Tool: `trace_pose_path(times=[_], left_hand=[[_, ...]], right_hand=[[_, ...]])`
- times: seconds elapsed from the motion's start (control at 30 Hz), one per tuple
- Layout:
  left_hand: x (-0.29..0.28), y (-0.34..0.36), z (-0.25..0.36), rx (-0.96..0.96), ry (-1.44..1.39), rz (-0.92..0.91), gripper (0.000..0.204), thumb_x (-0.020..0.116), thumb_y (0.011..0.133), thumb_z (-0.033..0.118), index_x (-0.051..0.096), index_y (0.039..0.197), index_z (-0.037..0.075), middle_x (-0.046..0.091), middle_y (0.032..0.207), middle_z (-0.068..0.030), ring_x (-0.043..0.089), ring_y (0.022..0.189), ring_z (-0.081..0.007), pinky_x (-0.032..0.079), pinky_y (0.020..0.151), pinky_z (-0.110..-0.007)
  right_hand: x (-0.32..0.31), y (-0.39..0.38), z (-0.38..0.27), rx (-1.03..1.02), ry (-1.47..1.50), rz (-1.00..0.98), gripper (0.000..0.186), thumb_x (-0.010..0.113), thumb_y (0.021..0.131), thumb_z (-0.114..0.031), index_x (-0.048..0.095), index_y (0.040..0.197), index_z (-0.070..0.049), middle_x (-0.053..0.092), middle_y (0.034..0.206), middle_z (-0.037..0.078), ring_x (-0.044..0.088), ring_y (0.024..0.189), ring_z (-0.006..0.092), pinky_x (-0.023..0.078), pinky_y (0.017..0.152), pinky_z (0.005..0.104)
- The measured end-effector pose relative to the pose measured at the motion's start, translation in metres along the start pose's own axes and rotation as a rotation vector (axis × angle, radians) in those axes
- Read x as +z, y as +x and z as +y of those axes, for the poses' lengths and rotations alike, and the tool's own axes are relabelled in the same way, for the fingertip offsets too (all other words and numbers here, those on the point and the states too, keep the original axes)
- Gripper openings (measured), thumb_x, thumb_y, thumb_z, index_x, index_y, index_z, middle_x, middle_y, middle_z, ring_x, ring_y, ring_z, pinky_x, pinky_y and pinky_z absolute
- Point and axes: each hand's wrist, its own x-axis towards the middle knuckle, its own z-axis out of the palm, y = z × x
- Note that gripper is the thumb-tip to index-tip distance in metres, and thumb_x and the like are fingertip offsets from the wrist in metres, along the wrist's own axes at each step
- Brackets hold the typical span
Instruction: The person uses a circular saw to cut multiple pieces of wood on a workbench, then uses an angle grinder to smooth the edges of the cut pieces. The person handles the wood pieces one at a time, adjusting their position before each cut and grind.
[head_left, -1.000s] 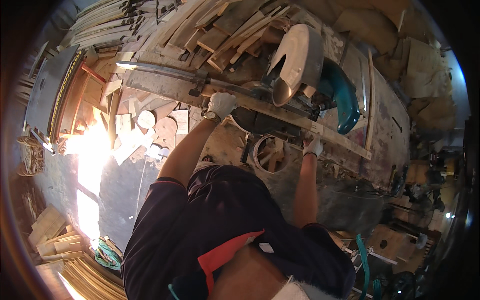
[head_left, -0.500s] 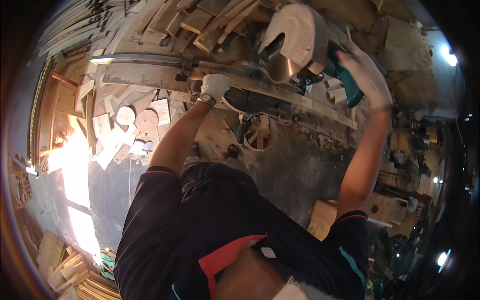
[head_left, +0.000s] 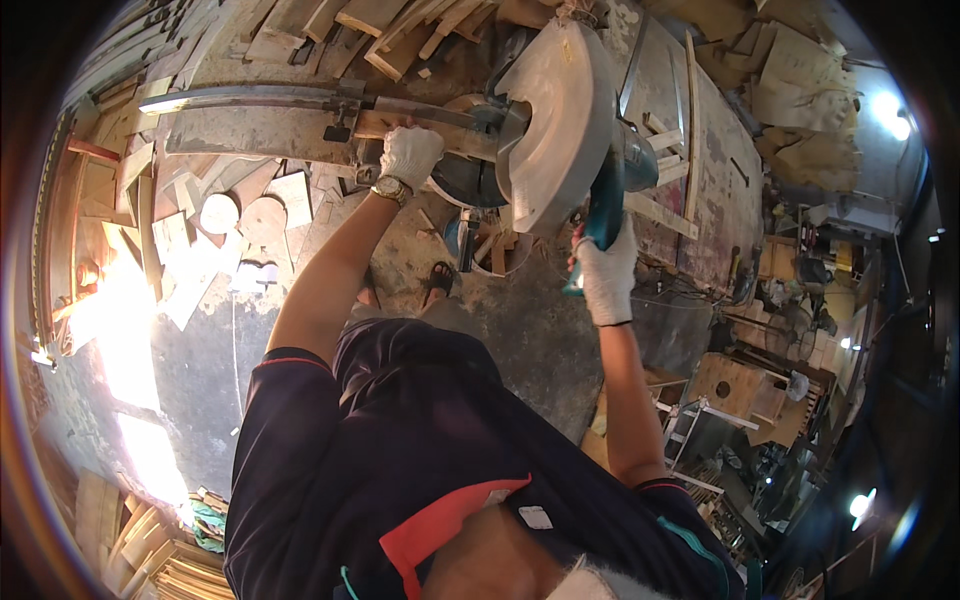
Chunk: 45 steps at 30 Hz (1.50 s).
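Sunlit at one side, grey concrete floor (head_left: 540, 315) runs through a workshop crowded with timber. Nearest is the person's dark shirt (head_left: 420, 430), with a red collar edge and a small white label (head_left: 536, 517) on the chest; any lettering on it is too small to read. Sandalled feet (head_left: 438, 280) show past the hem.

Both hands wear pale knitted gloves. The right hand (head_left: 606, 272) is wrapped closed around the teal handle (head_left: 604, 210) of a chop saw, at the near side of its large pale guard (head_left: 565, 120). The left hand (head_left: 411, 156), with a wristwatch (head_left: 390, 187) below the glove, is folded closed over a wooden plank (head_left: 465, 138); the watch face is too small to read. That plank lies across the saw's base, along a long metal bar (head_left: 250, 97), and passes behind the guard. Whether the blade touches the wood cannot be told.

Round and square wood offcuts (head_left: 265, 222) lie on the floor to the left. Past the saw, on the right, stretches a stained desk (head_left: 715, 170) with narrow strips on it. Farther off are heaped boards (head_left: 385, 40), crumpled brown sheets (head_left: 805, 95) and a bright lamp (head_left: 888, 115).
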Motion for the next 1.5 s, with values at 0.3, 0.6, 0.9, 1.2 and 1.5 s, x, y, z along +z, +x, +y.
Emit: trace_pose_path(times=[0.3, 0.6, 0.9, 1.2, 1.5], left_hand=[[-0.022, -0.006, 0.003, 0.06, -0.02, 0.026, 0.022, 0.07, 0.092, 0.025, 0.078, 0.104, 0.008, 0.078, 0.09, -0.0185, 0.077, 0.088, -0.038, 0.057, 0.089, -0.055], [-0.028, -0.001, 0.005, 0.022, 0.073, -0.052, 0.037, 0.076, 0.093, 0.042, 0.076, 0.099, 0.005, 0.076, 0.09, -0.0211, 0.076, 0.092, -0.0447, 0.062, 0.08, -0.05], [-0.027, -0.002, 0.005, 0.016, 0.117, -0.077, 0.039, 0.075, 0.094, 0.045, 0.075, 0.099, 0.006, 0.077, 0.093, -0.0183, 0.076, 0.091, -0.0409, 0.062, 0.078, -0.049], [-0.041, -0.005, 0.007, 0.025, 0.11, -0.018, 0.035, 0.075, 0.094, 0.042, 0.077, 0.094, 0.007, 0.078, 0.086, -0.0178, 0.079, 0.085, -0.0369, 0.063, 0.073, -0.047], [-0.051, 0.002, 0.007, 0.007, 0.11, -0.091, 0.035, 0.074, 0.094, 0.042, 0.082, 0.094, 0.008, 0.079, 0.091, -0.0194, 0.078, 0.086, -0.0364, 0.062, 0.079, -0.049]], right_hand=[[0.03, 0.0, 0.084, 0.002, -0.063, 0.161, 0.046, 0.066, 0.086, 0.008, 0.054, 0.129, -0.003, 0.07, 0.099, 0.007, 0.069, 0.083, 0.0146, 0.061, 0.072, 0.0309], [0.035, -0.003, 0.097, -0.107, -0.148, 0.179, 0.038, 0.065, 0.089, 0.012, 0.054, 0.123, -0.003, 0.069, 0.104, 0.008, 0.067, 0.084, 0.0133, 0.06, 0.071, 0.0267], [0.038, -0.003, 0.122, -0.107, -0.163, 0.17, 0.065, 0.07, 0.087, 0.003, 0.046, 0.148, -0.001, 0.072, 0.102, 0.009, 0.072, 0.085, 0.0175, 0.061, 0.077, 0.0333], [0.038, -0.003, 0.105, -0.132, -0.107, 0.113, 0.07, 0.069, 0.089, 0.0, 0.042, 0.153, -0.003, 0.073, 0.101, 0.009, 0.072, 0.085, 0.0184, 0.06, 0.074, 0.0329], [-0.013, 0.014, -0.021, -0.042, -0.317, 0.068, 0.035, 0.071, 0.086, -0.012, 0.055, 0.116, -0.002, 0.068, 0.088, 0.012, 0.069, 0.076, 0.0271, 0.054, 0.071, 0.0461]])
